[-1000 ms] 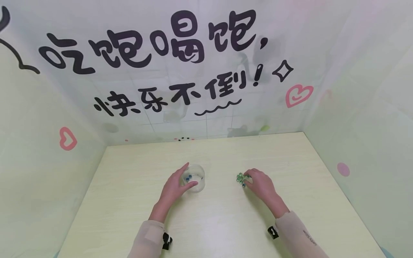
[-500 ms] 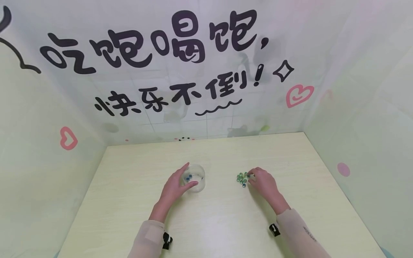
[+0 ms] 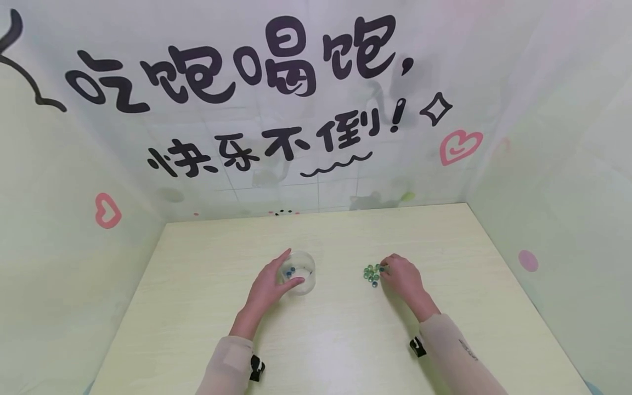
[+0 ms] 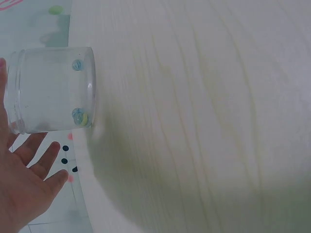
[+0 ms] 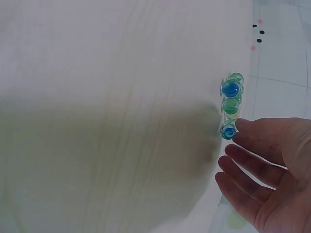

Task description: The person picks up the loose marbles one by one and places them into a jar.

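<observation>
My left hand [image 3: 266, 284] holds a clear round jar [image 3: 307, 281] on the table, thumb on the near side and fingers round the far side. A few blue marbles [image 3: 291, 271] lie at the bottom of the jar. In the left wrist view they show through the jar wall [image 4: 46, 90], one apart from the others. To the right, my right hand [image 3: 405, 281] reaches to the edge of a cluster of green marbles [image 3: 369, 274]. Its thumb and index finger pinch a blue marble [image 5: 228, 131] there; the other fingers are loosely bent. A second blue marble [image 3: 374, 284] sits at the cluster's near end.
The pale wooden table [image 3: 321, 340] meets a back wall [image 3: 222, 197] printed with large black lettering and hearts. Side walls rise at left and right. Black clips [image 3: 417, 346] sit at both sleeves.
My right hand has drawn slightly right from over the cluster, uncovering more marbles, and its thumb and index finger have come together on a blue one. The left hand stays on the jar.
</observation>
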The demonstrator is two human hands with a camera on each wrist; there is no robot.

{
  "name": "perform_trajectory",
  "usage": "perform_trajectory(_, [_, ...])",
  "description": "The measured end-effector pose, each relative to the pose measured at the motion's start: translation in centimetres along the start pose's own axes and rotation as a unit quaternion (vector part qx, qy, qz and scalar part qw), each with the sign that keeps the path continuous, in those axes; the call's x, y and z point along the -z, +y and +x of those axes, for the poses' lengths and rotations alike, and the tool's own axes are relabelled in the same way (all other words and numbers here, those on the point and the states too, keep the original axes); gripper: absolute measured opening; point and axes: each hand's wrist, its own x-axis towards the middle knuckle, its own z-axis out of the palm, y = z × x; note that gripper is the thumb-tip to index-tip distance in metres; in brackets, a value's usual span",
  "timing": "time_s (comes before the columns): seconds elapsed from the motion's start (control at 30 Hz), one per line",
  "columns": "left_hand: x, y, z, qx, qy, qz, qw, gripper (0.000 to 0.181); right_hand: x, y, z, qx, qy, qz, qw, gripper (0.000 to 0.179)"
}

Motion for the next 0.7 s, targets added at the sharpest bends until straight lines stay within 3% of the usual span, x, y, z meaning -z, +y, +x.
perform_trajectory(0.7, [0.1,0.1,-0.1,-0.002,0.0,0.003,1.0,0.087,-1.1,0.0,0.5,-0.006,0.033,-0.009,0.9994,0.022])
